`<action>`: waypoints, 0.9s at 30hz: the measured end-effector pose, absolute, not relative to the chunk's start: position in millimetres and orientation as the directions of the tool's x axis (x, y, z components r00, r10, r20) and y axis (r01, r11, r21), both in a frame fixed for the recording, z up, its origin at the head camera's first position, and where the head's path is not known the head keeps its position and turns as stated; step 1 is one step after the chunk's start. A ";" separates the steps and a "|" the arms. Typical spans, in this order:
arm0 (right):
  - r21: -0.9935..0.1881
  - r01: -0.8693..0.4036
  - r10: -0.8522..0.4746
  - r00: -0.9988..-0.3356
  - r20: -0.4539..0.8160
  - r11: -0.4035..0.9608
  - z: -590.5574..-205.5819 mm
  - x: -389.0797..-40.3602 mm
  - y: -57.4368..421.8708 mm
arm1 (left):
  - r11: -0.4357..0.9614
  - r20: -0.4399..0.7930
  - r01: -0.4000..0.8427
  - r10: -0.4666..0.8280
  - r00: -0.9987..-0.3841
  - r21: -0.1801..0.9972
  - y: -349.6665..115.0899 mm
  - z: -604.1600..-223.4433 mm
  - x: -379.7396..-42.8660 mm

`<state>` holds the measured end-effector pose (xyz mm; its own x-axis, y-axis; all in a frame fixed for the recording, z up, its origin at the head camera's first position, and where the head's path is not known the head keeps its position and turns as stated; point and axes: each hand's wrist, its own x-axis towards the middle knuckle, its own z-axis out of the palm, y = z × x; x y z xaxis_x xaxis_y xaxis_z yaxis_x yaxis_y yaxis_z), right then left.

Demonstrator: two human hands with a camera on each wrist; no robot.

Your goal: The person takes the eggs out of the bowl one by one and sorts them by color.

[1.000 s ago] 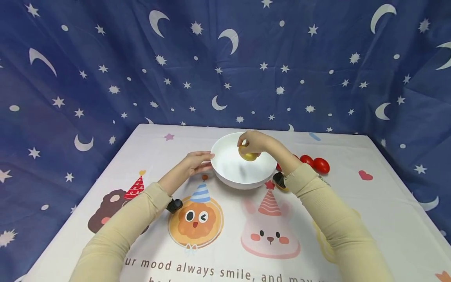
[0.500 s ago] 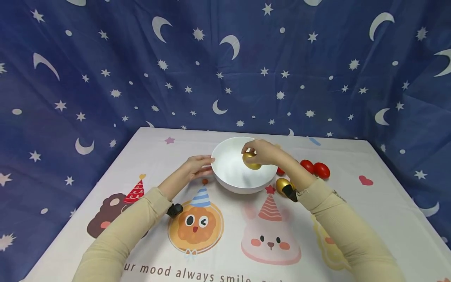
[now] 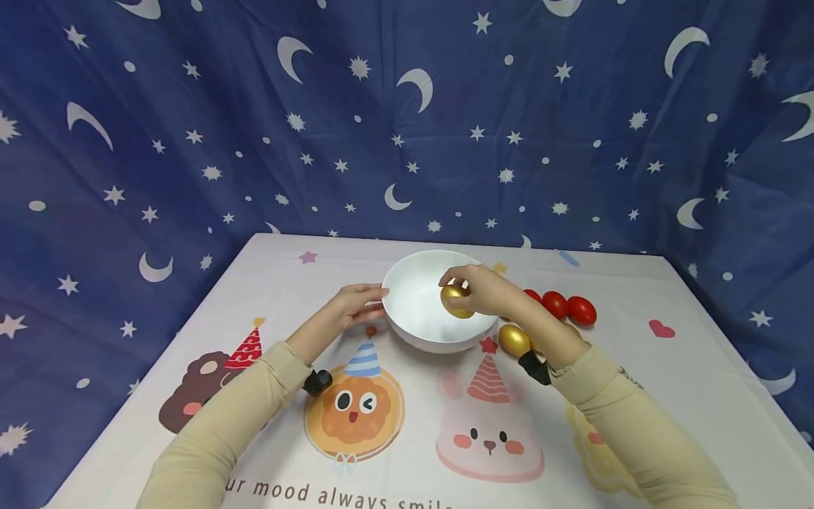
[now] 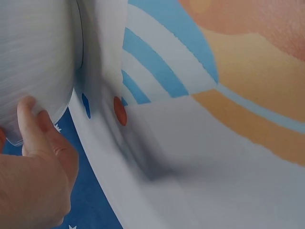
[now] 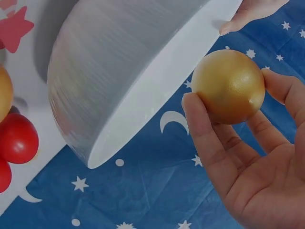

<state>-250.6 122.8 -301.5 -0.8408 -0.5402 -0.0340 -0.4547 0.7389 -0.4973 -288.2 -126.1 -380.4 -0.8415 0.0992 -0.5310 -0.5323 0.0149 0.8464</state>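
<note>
A white bowl point(image 3: 413, 297) stands toward the back of the table. At its left side my left hand point(image 3: 356, 304) holds the rim, thumb at the edge; the left wrist view shows fingers point(image 4: 29, 119) against the outer wall. My right hand point(image 3: 494, 291) pinches a golden egg point(image 3: 455, 304) between thumb and fingertips, over the right part of the bowl. The right wrist view has that egg point(image 5: 228, 88) close to the bowl's rim. Part of the bowl's inside is hidden behind the right hand and the egg.
Several red eggs point(image 3: 555, 305) lie right of the bowl, beyond my right forearm. Another golden egg point(image 3: 514, 341) sits in front of them, near my right wrist camera point(image 3: 534, 368). A white printed cloth point(image 3: 381, 481) covers the table; a blue starry curtain point(image 3: 572, 106) hangs behind.
My right hand has shifted nearer and slightly right over the bowl, still pinching the golden egg. The golden egg on the table shows more fully. My left hand keeps its hold; the head view tilted upward.
</note>
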 end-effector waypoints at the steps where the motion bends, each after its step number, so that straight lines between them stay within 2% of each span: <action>1: -0.500 -0.451 -0.535 -0.844 -0.030 0.739 -301.5 -249.4 123.8 | 0.018 -0.527 -0.528 0.104 -0.843 0.849 -126.4 -380.0 -287.7; 10: -0.505 -0.419 -0.510 -0.859 -0.050 0.754 -300.4 -233.4 137.4 | -0.034 -0.499 -0.512 0.173 -0.849 0.858 -132.3 -378.5 -278.8; 17: -0.520 -0.383 -0.479 -0.876 -0.059 0.764 -302.0 -221.7 144.3 | -0.006 -0.453 -0.464 0.203 -0.868 0.886 -137.9 -377.4 -273.2; 27: -0.521 -0.386 -0.471 -0.881 -0.035 0.761 -302.3 -206.0 158.3 | -0.055 -0.541 -0.555 0.157 -0.826 0.830 -126.8 -378.5 -287.9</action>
